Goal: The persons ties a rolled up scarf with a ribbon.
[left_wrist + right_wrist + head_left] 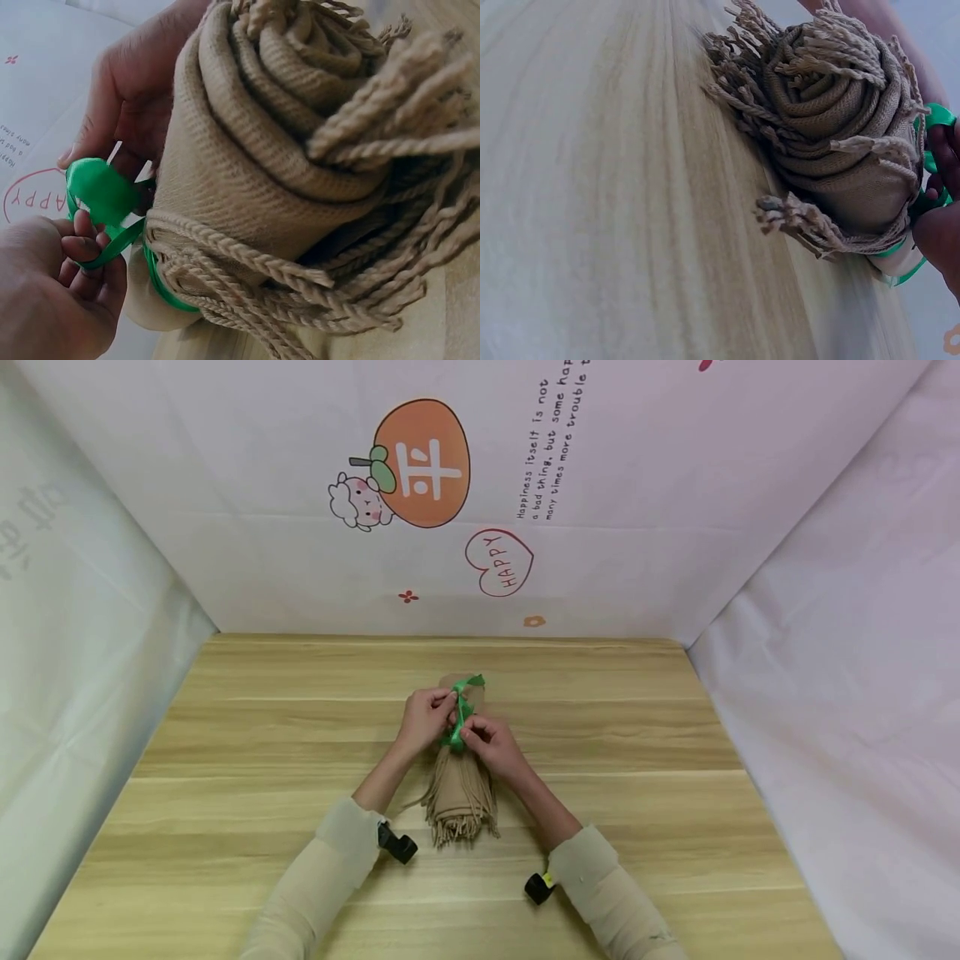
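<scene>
A tan knitted scarf (456, 789), rolled into a bundle with a fringed end toward me, lies on the wooden table. Around its upper part runs a green ribbon (459, 733), with loops and loose ends on top. My left hand (426, 720) pinches the ribbon between thumb and finger at the bundle's upper left. On the other side, my right hand (493, 745) pinches a lower piece of the same ribbon. Seen close in the left wrist view, a wide green ribbon loop (101, 187) stands between the two hands. The ribbon's underside is hidden by the scarf.
The wooden table (637, 777) extends on both sides of the bundle. A white printed cloth wall (615, 568) rises behind it, and pale cloth hangs at left and right. Small black cameras (397, 843) sit at both wrists.
</scene>
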The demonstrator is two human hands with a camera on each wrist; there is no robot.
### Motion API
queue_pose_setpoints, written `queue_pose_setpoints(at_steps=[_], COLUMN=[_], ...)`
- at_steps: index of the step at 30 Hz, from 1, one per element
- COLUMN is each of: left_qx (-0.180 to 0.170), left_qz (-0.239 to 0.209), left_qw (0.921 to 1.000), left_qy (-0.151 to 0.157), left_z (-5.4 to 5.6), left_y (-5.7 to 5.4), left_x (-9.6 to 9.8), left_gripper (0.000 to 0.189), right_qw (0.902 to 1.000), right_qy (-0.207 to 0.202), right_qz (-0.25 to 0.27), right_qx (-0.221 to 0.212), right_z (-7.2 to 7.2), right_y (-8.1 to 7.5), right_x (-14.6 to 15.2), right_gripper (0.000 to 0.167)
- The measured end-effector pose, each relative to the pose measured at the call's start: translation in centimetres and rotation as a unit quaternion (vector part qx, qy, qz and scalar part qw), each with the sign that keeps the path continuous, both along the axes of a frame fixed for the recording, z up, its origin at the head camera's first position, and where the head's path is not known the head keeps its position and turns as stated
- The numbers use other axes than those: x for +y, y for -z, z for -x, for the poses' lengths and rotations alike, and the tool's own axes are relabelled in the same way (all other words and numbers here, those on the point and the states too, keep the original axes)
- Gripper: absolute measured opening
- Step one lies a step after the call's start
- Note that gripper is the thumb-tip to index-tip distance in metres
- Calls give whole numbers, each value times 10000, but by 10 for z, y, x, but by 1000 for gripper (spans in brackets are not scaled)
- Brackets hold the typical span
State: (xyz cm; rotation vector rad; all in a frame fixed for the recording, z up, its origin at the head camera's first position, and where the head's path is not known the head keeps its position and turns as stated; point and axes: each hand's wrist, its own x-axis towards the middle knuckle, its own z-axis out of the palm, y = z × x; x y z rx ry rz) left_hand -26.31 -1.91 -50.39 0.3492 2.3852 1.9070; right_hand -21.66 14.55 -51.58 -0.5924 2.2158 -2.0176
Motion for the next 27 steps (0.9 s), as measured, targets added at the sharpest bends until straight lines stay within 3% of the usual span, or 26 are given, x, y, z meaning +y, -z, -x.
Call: queue_pose_setpoints(at_steps=[6,10,14,18,21,27], left_qx=[150,260,247,210,175,89], left_qz=[-97,-38,-153,-420,-553,-715], left_qw=[9998,9997,9995,9988,9980,9961], left_qy=[-92,-3,104,138,250,506], left_z=[-1,-3,-5,-6,-7,-8], left_y=[0,0,1,2,2,4], left_x=[0,0,1,0,0,-2], left_gripper=[26,32,37,35,35,38], right_qw=[9999,9970,9854,9738,9702,9719], right_qy=[15,771,1693,2234,2395,2330], right_qz=[-23,-29,-173,-404,-361,-328], right_qx=[-158,-119,88,163,45,-45], right_z=[-2,-1,1,4,8,19], right_y=[-1,2,5,6,8,12], right_x=[-2,-5,-11,-16,-18,-18], right_gripper=[19,18,16,14,15,19])
